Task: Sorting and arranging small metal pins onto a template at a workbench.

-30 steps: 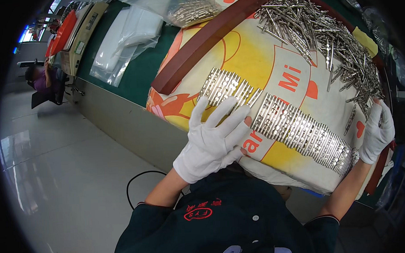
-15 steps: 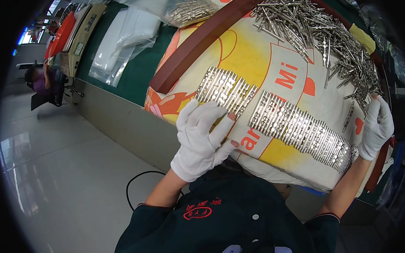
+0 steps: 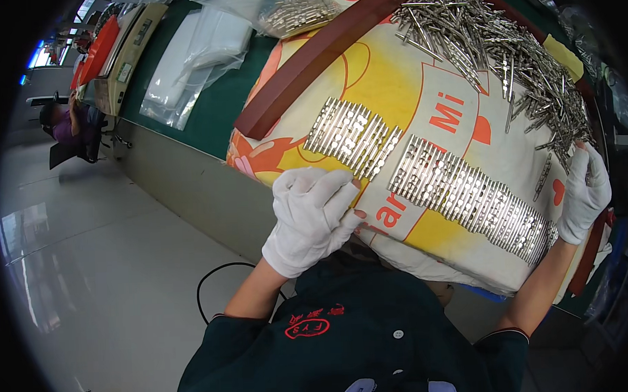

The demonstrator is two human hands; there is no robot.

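Note:
Slim, stepped silver metal pins lie side by side on a printed cloth (image 3: 421, 88), in a shorter row (image 3: 353, 136) and a longer row (image 3: 470, 197). My left hand (image 3: 311, 213), in a white glove with bare thumb and index tips, is at the near edge of the shorter row. Its other fingers are curled, thumb and index apart, with nothing visible between them. At the right, my gloved right hand (image 3: 584, 197) has its fingers drawn together beside a loose heap of pins (image 3: 510, 58). Whatever is between those fingertips is hidden. A few pins (image 3: 543, 176) lie left of it.
A dark red wooden bar (image 3: 310, 75) borders the cloth on the left. Beyond it are clear plastic bags (image 3: 195, 62) on a green table top (image 3: 134, 102) and a bag of pins (image 3: 297, 15). Far left, a person (image 3: 69, 125) sits near a beige device (image 3: 119, 71).
My left hand has drawn back slightly from the shorter row, and its fingers have curled in. The right hand stays by the heap with hardly any shift.

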